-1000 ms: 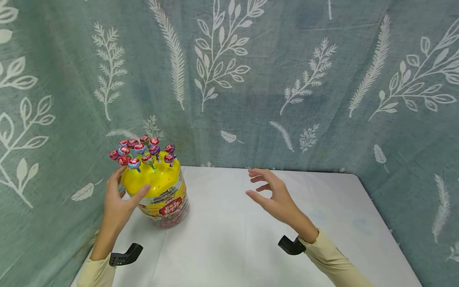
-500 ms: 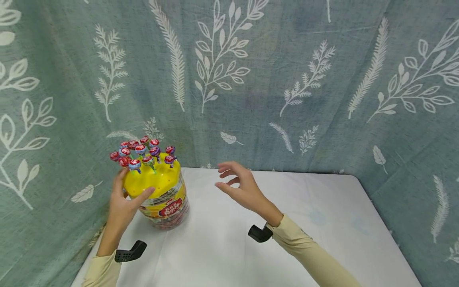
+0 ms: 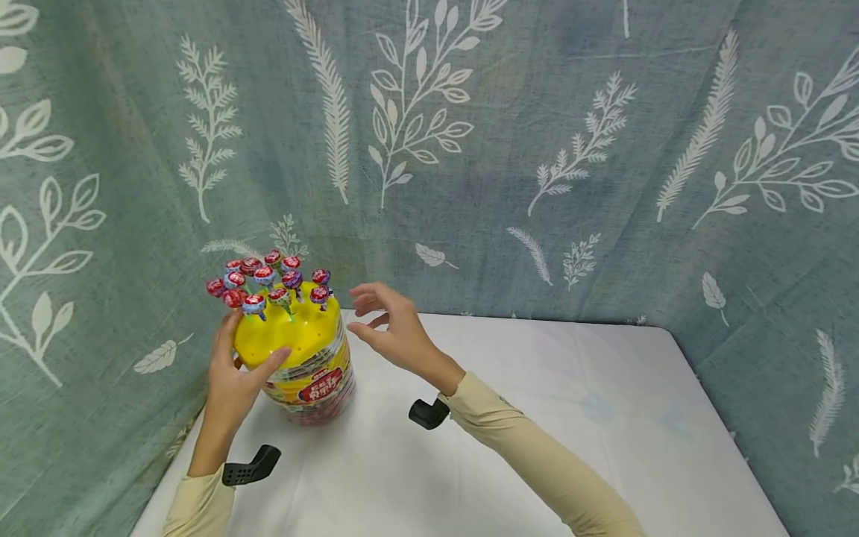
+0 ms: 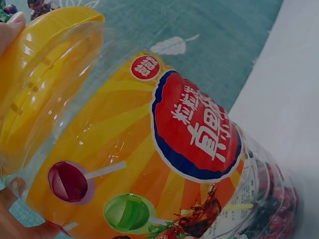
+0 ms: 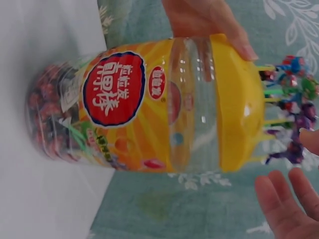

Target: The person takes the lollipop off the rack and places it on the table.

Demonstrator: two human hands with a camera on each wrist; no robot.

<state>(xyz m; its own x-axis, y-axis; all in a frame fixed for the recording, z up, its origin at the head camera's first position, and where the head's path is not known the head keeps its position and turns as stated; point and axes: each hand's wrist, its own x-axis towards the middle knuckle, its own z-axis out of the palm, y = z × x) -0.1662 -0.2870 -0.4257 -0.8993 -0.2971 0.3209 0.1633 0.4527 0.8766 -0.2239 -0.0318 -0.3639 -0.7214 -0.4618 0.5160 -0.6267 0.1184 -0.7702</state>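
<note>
A clear plastic candy jar (image 3: 323,388) with a yellow lid (image 3: 295,339) stands at the left of the table. Several wrapped lollipops (image 3: 254,304) stick up from holes in the lid, their sticks visible in the right wrist view. My left hand (image 3: 231,384) grips the lid's left side, thumb on its top and fingers around the far edge. Just right of the lollipops hovers my right hand (image 3: 399,332), thumb and fingers parted, holding nothing. Reddish sweets show through the jar's base (image 5: 47,107) in the right wrist view. The left wrist view shows the red label (image 4: 197,124) close up.
A white cloth covers the table (image 3: 537,418), which ends at its back edge. Behind and beside it hangs a green curtain (image 3: 470,164) with white leaf prints, close to the jar's left side.
My right hand has travelled left across the table to the jar, staying open. The left hand has shifted slightly right on the lid. The jar stays put.
</note>
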